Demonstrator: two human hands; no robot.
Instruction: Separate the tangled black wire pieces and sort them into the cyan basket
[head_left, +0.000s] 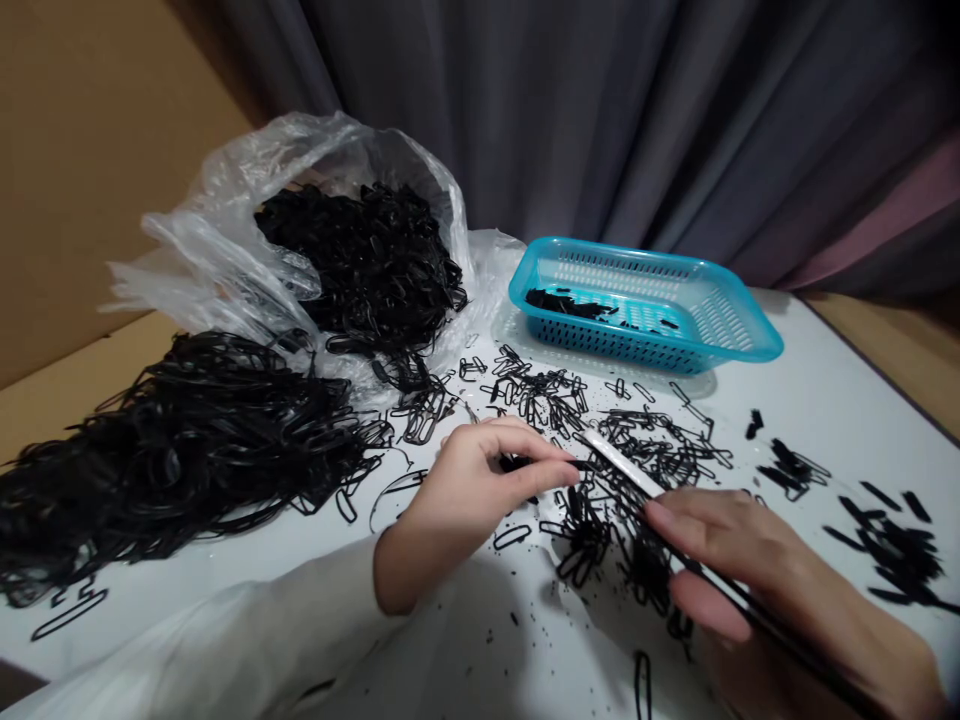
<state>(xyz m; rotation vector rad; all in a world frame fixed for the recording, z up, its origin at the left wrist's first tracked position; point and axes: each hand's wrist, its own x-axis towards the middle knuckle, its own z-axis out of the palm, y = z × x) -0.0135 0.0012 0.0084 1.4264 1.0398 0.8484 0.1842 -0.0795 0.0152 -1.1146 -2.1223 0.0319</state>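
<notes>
My left hand [480, 480] pinches a small thin black piece between thumb and fingertips, over the white table. From the right, my right hand [780, 580] grips a long slim tool [626, 465] with a pale front part and a dark rear. The tool's tip lies close to the black piece at my left fingertips; whether they touch I cannot tell. Under and around both hands are scattered black loop-shaped pieces [652, 445] and small black specks.
A blue perforated basket [742, 330] with some black pieces stands at the back. An open clear plastic bag [225, 250] of black parts is back left, a large black pile [202, 440] before it. Small black strips [900, 550] lie at the right.
</notes>
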